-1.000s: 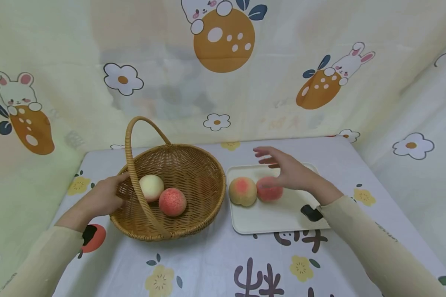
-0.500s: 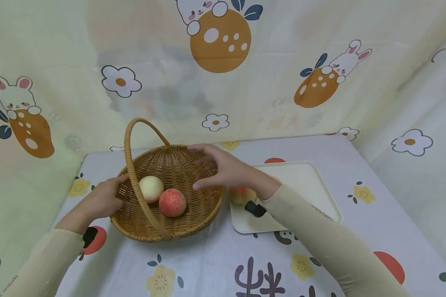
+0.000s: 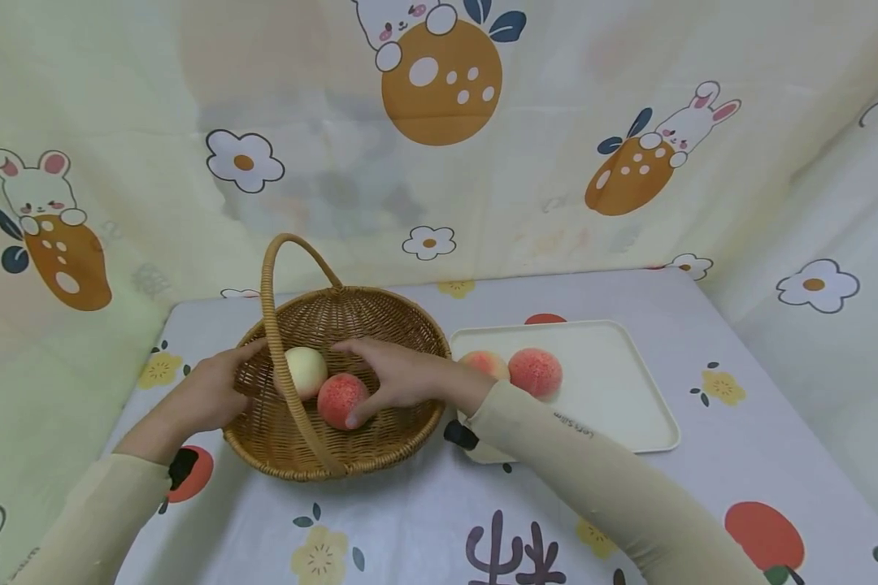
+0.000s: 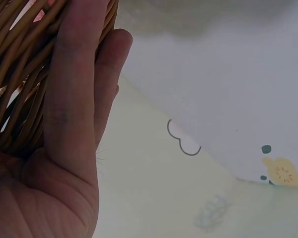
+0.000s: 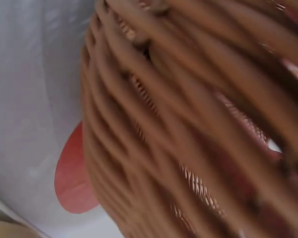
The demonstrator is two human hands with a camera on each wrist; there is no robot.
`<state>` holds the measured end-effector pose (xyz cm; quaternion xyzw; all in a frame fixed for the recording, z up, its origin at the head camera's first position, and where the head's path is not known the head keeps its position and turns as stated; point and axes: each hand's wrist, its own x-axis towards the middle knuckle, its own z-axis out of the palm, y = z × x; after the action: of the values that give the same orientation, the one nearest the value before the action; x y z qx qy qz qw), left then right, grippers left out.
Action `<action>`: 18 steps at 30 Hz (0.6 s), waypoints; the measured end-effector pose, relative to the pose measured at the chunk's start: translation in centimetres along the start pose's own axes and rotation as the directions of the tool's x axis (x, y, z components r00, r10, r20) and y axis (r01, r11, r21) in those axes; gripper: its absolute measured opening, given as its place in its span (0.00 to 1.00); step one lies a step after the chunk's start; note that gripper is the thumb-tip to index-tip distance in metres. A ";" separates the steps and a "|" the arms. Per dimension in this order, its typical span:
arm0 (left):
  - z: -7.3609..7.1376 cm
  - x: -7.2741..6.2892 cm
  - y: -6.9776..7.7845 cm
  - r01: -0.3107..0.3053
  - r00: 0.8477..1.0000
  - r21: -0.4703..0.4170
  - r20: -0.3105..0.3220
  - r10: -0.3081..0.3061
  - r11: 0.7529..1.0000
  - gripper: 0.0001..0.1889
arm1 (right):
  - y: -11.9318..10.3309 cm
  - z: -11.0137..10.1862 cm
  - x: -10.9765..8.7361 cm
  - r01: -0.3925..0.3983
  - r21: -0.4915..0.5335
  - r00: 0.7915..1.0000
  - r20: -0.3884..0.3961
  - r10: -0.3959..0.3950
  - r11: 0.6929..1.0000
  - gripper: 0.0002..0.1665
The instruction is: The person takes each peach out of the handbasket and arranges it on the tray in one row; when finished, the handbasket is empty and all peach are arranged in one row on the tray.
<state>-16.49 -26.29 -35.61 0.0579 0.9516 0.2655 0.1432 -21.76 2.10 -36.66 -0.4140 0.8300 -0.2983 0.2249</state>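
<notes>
A round wicker basket (image 3: 402, 325) with an arched handle holds a pale cream peach (image 3: 309, 372) and a red peach (image 3: 342, 400). My left hand (image 3: 208, 392) grips the basket's left side; in the left wrist view its fingers (image 4: 72, 94) lie along the weave. Inside the basket, my right hand (image 3: 402, 375) reaches over the right rim. Its thumb overlaps the red peach's edge and its spread fingers extend above that peach; a firm hold is not visible. Basket weave (image 5: 188, 109) fills most of the right wrist view and hides that hand.
On the right, a white tray (image 3: 607, 390) bears a yellowish-red peach (image 3: 485, 363), partly hidden by the right forearm, and another red peach (image 3: 536, 373). A patterned cloth (image 3: 388, 528) covers the table, and a printed curtain (image 3: 322, 106) hangs behind.
My right hand has moved left from above the tray, across the basket rim and down beside the red peach. The basket has shifted slightly right; my left hand stays at its side.
</notes>
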 end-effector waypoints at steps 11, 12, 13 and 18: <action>0.0 -0.1 0.3 0.014 1.000 -0.002 0.003 -0.014 1.000 0.47 | -0.7 1.4 0.9 -0.033 -0.136 0.993 0.109 0.048 0.990 0.57; 0.0 -0.1 0.4 0.017 1.000 0.000 0.004 -0.017 1.000 0.47 | -0.7 1.6 1.0 -0.030 -0.146 0.993 0.105 0.046 0.989 0.56; 0.0 -0.1 0.4 0.018 1.000 0.001 0.003 -0.018 1.000 0.46 | -0.7 1.7 1.1 -0.027 -0.155 0.994 0.100 0.043 0.988 0.54; 0.0 -0.2 0.3 0.003 1.000 0.023 -0.008 -0.003 1.000 0.46 | -0.7 2.2 1.3 -0.014 -0.149 0.997 0.076 0.026 0.989 0.47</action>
<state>-16.31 -26.03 -35.39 0.0569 0.9553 0.2546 0.1393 -20.72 0.04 -37.96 -0.4326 0.8446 -0.2173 0.2287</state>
